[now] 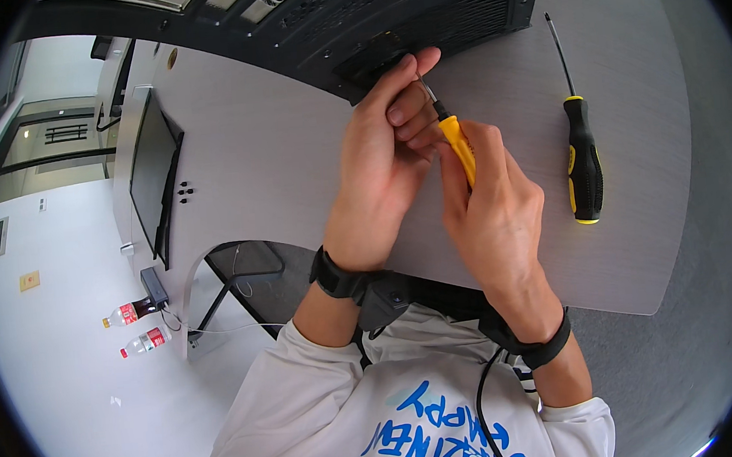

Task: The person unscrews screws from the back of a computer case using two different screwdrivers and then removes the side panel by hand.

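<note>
My right hand (493, 201) is closed round the yellow handle of a small screwdriver (460, 145), whose thin metal shaft points up and left. Beside the shaft tip is my left hand (384, 128), its fingers curled, with the thumb and a fingertip close to the tip. Whatever the left fingers may hold is too small or hidden to name. Just beyond them stands a black computer case (316, 26) with vent grilles and slots. To the right of my hands lies a larger black and yellow screwdriver (583, 160), its shaft pointing away from me.
Several small black screws (185, 192) lie on the grey table (265, 142) to the left. A dark monitor (155, 172) stands at the table's left side. Two bottles (145, 341) with red labels are beyond the table edge, near a dark box (154, 286). Black straps circle both wrists.
</note>
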The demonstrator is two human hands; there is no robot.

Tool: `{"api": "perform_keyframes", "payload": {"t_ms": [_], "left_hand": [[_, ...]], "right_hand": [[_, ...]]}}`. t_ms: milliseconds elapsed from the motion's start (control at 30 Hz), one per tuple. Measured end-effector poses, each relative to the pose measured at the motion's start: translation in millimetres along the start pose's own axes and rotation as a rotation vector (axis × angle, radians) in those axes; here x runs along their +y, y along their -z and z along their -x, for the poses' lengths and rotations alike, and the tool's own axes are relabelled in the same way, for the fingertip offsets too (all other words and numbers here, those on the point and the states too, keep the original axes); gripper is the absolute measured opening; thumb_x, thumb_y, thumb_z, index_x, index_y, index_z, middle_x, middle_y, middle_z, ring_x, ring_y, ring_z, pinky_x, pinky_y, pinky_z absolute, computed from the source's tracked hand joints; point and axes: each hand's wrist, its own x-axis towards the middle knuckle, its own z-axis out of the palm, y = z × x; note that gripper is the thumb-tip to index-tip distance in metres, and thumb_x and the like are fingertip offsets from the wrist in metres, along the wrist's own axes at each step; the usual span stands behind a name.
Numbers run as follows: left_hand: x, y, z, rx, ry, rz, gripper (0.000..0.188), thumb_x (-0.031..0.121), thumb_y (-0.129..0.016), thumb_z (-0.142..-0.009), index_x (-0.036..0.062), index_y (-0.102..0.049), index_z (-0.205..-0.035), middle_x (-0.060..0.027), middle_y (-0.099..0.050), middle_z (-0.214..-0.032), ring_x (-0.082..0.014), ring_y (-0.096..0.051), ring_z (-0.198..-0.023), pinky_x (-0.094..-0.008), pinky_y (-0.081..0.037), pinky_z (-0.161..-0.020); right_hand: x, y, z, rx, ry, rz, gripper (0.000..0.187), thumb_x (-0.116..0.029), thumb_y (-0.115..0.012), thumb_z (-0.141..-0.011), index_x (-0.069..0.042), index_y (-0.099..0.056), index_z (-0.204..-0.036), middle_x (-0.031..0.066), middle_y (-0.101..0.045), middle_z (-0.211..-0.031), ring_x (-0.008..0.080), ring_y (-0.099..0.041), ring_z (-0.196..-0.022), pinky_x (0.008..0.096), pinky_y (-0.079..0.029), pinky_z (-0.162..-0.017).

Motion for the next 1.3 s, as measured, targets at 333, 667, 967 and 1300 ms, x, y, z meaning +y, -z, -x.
{"api": "perform_keyframes", "payload": {"t_ms": [333, 667, 967, 1300], "left_hand": [[-4, -6, -3, 0.043, -0.01, 0.091, 0.029, 0.018, -0.057, -0.097, -0.0002, -0.06, -0.12, 0.0086, -0.028, -0.055, -0.0042, -0.025, -0.051, -0.0205, -0.024, -0.048], [-1, 6, 7, -0.04, 0.034, 0.012, 0.039, 0.015, -0.052, -0.098, -0.0063, -0.051, -0.131, 0.0062, -0.033, -0.066, -0.004, -0.03, -0.057, -0.0195, -0.028, -0.051], [44, 48, 48, 0.039, -0.233, -0.363, 0.038, 0.015, -0.048, -0.097, -0.0053, -0.052, -0.129, 0.0032, -0.041, -0.074, -0.0066, -0.038, -0.066, -0.0206, -0.033, -0.056], [67, 47, 46, 0.24, -0.862, -0.759, 0.033, 0.014, -0.057, -0.096, -0.0024, -0.056, -0.124, -0.0047, -0.058, -0.095, -0.0096, -0.053, -0.085, -0.0241, -0.044, -0.072]], "right_hand": [[-2, 2, -1, 0.017, 0.012, 0.026, 0.018, -0.005, -0.065, -0.089, 0.0, -0.054, -0.102, 0.0129, -0.061, -0.079, 0.0286, -0.061, -0.056, 0.0351, -0.048, -0.047], [0, 2, -1, 0.049, 0.003, 0.012, 0.016, -0.007, -0.064, -0.09, -0.001, -0.055, -0.102, 0.0118, -0.063, -0.078, 0.0285, -0.062, -0.057, 0.0353, -0.048, -0.047], [-3, 5, -4, 0.042, -0.046, 0.035, 0.015, -0.009, -0.065, -0.092, 0.0, -0.056, -0.099, 0.0116, -0.063, -0.072, 0.0255, -0.06, -0.051, 0.0324, -0.046, -0.043], [0, 1, -2, 0.07, 0.012, 0.041, 0.015, -0.009, -0.065, -0.09, -0.002, -0.054, -0.097, 0.0095, -0.061, -0.072, 0.0249, -0.058, -0.05, 0.0331, -0.045, -0.043]]}}
